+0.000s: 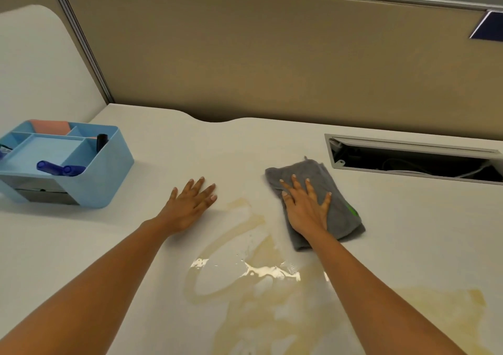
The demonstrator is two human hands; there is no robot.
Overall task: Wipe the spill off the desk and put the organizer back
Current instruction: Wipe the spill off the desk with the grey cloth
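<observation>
Head view: my right grip [306,207] flat on cloth [341,191] beside spill [266,273].
Soft, limp; I'd press its middle; left grip [190,207] flat, empty.

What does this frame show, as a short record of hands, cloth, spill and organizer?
left hand: flat on the white desk, holding nothing
right hand: fingers spread, pressing on the folded grey cloth
yellowish spill: wet streaks on the desk, nearer the camera than both hands
light blue plastic organizer: far left, apart from the spill
</observation>
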